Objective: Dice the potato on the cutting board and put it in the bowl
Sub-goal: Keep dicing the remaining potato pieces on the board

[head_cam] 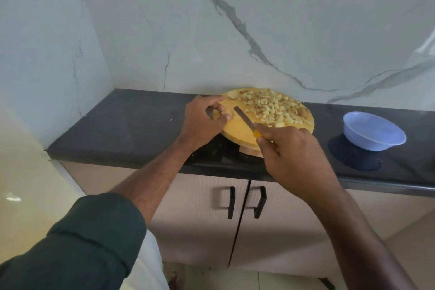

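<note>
A: What's the setting?

B: White marble wall (211, 30) with grey veins fills the upper frame; under it a black countertop (117, 129) crosses the middle, with cupboard doors (200, 214) and black handles below.

A: Start from the left, then.

B: Lower left is a dark green sleeve (77, 242). Its arm leads up to the left hand (204, 117), at the left edge of the round cutting board (237, 129). Its fingers are curled, pinching a small potato piece (216, 113) against the board.

A: And the knife?

B: Just right of that piece. The knife (244, 119) lies slanted, tip toward the upper left, blade over bare board. The right hand (292, 148), centre right, is wrapped round its yellow handle.

A: The rest of the potato?

B: Diced potato (275, 106) heaped on the board's far right half, beyond the knife hand; one larger chunk (233, 95) sits at the far left of the pile.

A: The bowl?

B: Blue bowl (374, 130), right of the board, apart from it, on the counter.
</note>
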Available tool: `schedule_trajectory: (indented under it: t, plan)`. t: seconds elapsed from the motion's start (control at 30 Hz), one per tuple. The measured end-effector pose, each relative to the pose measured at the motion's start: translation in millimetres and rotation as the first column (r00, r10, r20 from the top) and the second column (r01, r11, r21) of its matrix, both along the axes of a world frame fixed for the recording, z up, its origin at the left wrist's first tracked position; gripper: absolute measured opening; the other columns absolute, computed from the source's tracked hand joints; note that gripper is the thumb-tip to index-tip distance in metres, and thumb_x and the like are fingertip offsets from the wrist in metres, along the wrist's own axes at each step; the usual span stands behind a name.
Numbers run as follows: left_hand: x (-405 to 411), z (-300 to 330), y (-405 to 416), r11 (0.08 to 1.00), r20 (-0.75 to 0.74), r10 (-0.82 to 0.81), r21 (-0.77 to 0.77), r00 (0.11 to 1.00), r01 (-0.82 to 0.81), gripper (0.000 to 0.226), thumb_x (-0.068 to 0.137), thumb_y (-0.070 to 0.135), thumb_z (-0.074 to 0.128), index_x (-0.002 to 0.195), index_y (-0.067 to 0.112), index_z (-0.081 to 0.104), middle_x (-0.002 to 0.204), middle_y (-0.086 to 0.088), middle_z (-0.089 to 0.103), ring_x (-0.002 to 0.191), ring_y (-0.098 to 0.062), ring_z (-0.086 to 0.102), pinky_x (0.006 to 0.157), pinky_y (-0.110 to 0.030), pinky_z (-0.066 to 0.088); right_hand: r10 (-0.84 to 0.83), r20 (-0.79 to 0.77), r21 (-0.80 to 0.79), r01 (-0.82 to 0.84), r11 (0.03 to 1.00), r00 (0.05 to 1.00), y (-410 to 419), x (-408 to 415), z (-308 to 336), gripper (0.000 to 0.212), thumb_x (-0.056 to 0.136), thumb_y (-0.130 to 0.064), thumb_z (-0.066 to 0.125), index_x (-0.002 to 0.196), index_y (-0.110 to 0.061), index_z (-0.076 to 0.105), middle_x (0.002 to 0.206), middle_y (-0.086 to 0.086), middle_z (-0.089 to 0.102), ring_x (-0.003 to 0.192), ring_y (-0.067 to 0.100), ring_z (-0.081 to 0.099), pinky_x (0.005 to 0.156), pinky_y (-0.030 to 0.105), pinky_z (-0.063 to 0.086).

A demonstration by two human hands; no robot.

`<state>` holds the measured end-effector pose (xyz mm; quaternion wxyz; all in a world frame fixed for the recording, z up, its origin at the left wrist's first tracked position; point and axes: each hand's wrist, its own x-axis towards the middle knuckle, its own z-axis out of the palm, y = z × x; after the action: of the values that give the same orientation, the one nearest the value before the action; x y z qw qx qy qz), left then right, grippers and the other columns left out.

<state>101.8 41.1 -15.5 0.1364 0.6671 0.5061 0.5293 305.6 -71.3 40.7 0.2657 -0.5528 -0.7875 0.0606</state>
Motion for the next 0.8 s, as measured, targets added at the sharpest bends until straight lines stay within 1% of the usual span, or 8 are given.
schedule_trajectory:
  t: [0.07,0.17,0.37,0.5,0.57,0.67,0.7,0.8]
  plan:
    - [-3,0,0,1.000,0.049,0.027,-0.001,0.998,-0.027,0.043,0.076,0.025,0.079,0.118,0.018,0.073,0.094,0.014,0.073,0.100,-0.007,0.064,0.100,-0.035,0.050,0.003,-0.048,0.009,-0.003,1.000,0.999,5,-8,-2,0.038,0.104,-0.025,0.052,0.142,-0.025,0.059,0.069,-0.010,0.060,0.061,0.011,0.055,0.059,0.029,0.051]
    - [-4,0,-1,1.000,0.044,0.021,-0.010,0.999,-0.021,0.037,0.077,0.022,0.079,0.113,0.018,0.075,0.090,0.016,0.074,0.099,-0.008,0.064,0.100,-0.046,0.049,0.011,-0.052,-0.004,-0.011,1.000,0.999,11,-19,-6,0.040,0.105,-0.026,0.050,0.145,-0.024,0.055,0.073,-0.005,0.064,0.064,0.015,0.058,0.065,0.036,0.056]
    - [-4,-1,0,0.999,0.032,0.034,-0.026,0.999,-0.033,0.034,0.078,0.023,0.083,0.111,0.021,0.075,0.087,0.023,0.072,0.100,-0.002,0.060,0.101,-0.043,0.046,0.025,0.046,-0.040,-0.023,0.999,0.999,14,-27,-12,0.043,0.107,-0.028,0.043,0.150,-0.025,0.049,0.079,-0.003,0.062,0.078,0.022,0.059,0.078,0.044,0.054]
    - [-4,-1,1,0.999,0.020,0.033,-0.015,0.999,-0.032,0.034,0.078,0.023,0.083,0.111,0.022,0.075,0.087,0.025,0.071,0.101,-0.002,0.060,0.101,-0.042,0.046,0.016,0.062,-0.037,-0.013,0.999,0.998,13,-25,-13,0.044,0.107,-0.029,0.042,0.151,-0.025,0.048,0.080,-0.001,0.064,0.076,0.020,0.059,0.076,0.042,0.054]
    - [-3,-2,2,1.000,0.013,0.027,-0.001,1.000,-0.027,0.034,0.079,0.022,0.082,0.112,0.019,0.075,0.088,0.024,0.071,0.101,-0.002,0.060,0.099,-0.036,0.046,0.007,0.091,-0.031,-0.004,1.000,0.996,14,-26,-13,0.045,0.107,-0.030,0.040,0.151,-0.025,0.047,0.080,-0.001,0.063,0.076,0.020,0.059,0.075,0.041,0.054]
    - [-3,-2,2,1.000,0.012,0.009,0.006,1.000,-0.009,0.030,0.080,0.018,0.082,0.109,0.014,0.076,0.088,0.018,0.073,0.096,0.008,0.061,0.088,-0.013,0.042,-0.008,0.149,-0.024,0.011,1.000,0.989,14,-31,-15,0.045,0.108,-0.031,0.037,0.152,-0.025,0.045,0.084,0.001,0.064,0.079,0.021,0.058,0.077,0.041,0.054]
    - [-3,-2,2,1.000,0.009,0.003,0.010,1.000,-0.003,0.028,0.080,0.017,0.082,0.107,0.014,0.077,0.086,0.016,0.073,0.093,0.010,0.061,0.085,-0.009,0.041,-0.016,0.167,-0.021,0.020,1.000,0.986,15,-33,-15,0.045,0.108,-0.031,0.036,0.151,-0.025,0.045,0.087,0.002,0.065,0.081,0.022,0.058,0.078,0.041,0.054]
    - [-3,-1,2,1.000,-0.005,-0.014,0.016,1.000,0.014,0.024,0.079,0.015,0.083,0.103,0.013,0.079,0.085,0.011,0.075,0.088,0.007,0.064,0.082,-0.009,0.042,-0.039,0.203,-0.021,0.045,0.999,0.978,22,-37,-13,0.041,0.108,-0.029,0.036,0.145,-0.025,0.051,0.092,0.005,0.065,0.085,0.025,0.060,0.076,0.040,0.052]
